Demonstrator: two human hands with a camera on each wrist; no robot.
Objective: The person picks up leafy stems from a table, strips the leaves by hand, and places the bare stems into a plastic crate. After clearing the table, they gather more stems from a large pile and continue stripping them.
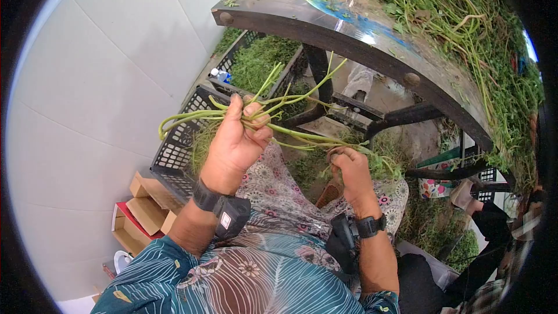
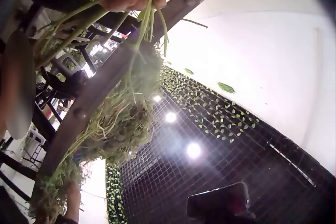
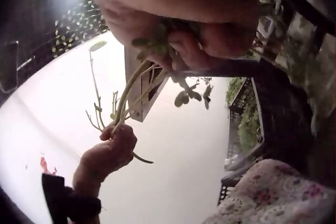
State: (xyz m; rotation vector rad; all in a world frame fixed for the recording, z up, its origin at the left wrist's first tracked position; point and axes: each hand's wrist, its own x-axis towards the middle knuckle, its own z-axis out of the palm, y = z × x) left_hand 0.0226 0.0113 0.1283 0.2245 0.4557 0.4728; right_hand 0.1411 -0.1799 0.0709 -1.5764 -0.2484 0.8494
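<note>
In the head view my left hand [image 1: 241, 134] grips a small bunch of long green stems [image 1: 200, 115], thumb and fingers curled round its middle. Bent stem ends loop out to the left, and bare branching tips point up and right. My right hand [image 1: 351, 171] is lower and to the right, its curled fingers pinching the leafy end of a stem stretched between the hands. The right wrist view shows small leaves [image 3: 191, 95] at those fingers, with the left hand [image 3: 113, 153] holding the stems beyond. Stems [image 2: 147, 22] also hang below the left hand in the left wrist view.
A curved table [image 1: 360, 35] stands ahead, with a heap of greens [image 1: 465, 29] on its right. Black crates [image 1: 174, 154] of greens sit beneath and to the left, near a white wall [image 1: 87, 110]. Cardboard boxes [image 1: 145, 209] lie lower left. Another person's leg [image 1: 494, 221] shows right.
</note>
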